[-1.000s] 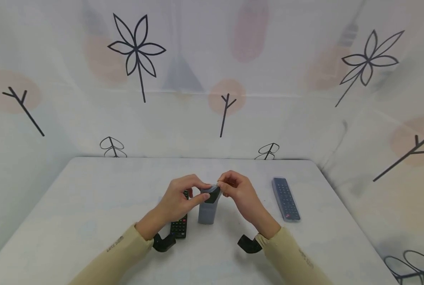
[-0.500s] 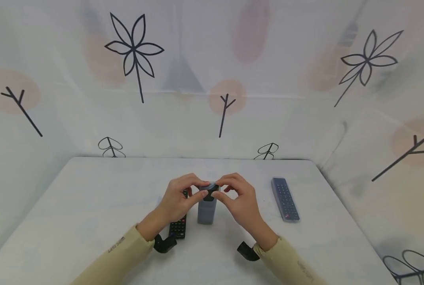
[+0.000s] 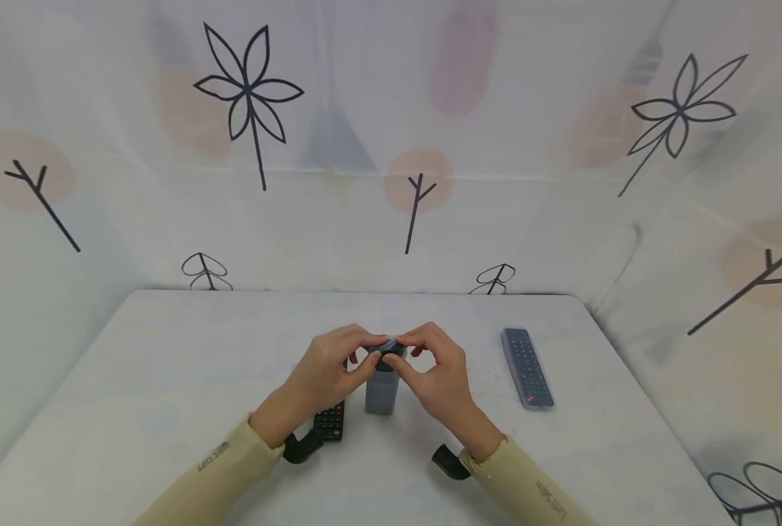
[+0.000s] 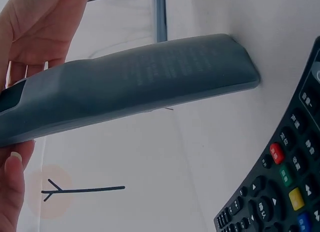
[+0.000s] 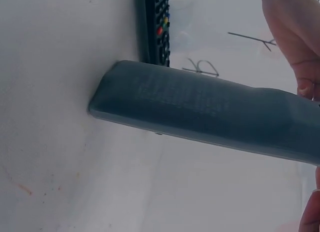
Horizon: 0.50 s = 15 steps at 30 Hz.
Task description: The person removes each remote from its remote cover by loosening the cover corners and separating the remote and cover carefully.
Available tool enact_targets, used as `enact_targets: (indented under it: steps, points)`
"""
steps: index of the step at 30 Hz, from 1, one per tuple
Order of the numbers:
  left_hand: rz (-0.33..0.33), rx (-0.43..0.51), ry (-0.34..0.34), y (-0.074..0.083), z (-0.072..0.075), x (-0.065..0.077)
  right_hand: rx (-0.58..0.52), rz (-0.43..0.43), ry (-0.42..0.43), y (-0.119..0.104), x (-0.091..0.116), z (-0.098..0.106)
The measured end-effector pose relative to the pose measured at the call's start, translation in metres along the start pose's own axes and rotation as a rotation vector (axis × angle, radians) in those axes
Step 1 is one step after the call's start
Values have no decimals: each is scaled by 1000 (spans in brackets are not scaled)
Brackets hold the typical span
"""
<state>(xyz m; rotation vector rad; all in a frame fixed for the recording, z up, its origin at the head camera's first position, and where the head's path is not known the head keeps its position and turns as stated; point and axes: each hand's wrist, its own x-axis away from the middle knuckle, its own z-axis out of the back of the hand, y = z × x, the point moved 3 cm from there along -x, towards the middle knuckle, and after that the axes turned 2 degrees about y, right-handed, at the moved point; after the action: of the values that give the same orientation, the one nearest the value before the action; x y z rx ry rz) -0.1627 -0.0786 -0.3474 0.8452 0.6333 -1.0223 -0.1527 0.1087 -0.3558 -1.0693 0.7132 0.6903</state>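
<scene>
A remote control (image 3: pixel 385 361) stands upright on the table, its back towards me, in a translucent bluish cover (image 3: pixel 381 396). Its black upper back shows bare between the thumbs. My left hand (image 3: pixel 328 367) pinches the cover's top left edge, index finger on top and thumb in front. On the right side my right hand (image 3: pixel 442 374) does the same, the two thumbs close together. In the left wrist view the cover (image 4: pixel 165 76) shows blurred printing, its lower end on the table. The right wrist view has the cover (image 5: pixel 200 111) with right fingers at its upper end.
A bare black remote control (image 3: pixel 328 422) lies under and behind my left hand, coloured buttons up. Farther right lies another remote control (image 3: pixel 527 367) in a clear cover. Patterned cloth (image 3: pixel 391 146) hangs behind the white table (image 3: pixel 213 351).
My right thumb has moved from the cover's top right corner down and inwards, beside the left thumb. The left hand has barely shifted. The remote control stays upright.
</scene>
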Motion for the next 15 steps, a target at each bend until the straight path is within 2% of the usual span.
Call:
enact_targets:
  steps: [8,12,15]
  points:
    - [-80,-93,20,3,-1,0,0,16,6,0,1,0]
    - [-84,-138,39,4,-1,0,14,3,5,-1,0,-1]
    - [-74,-161,58,5,-1,0,25,6,13,-11,-4,0]
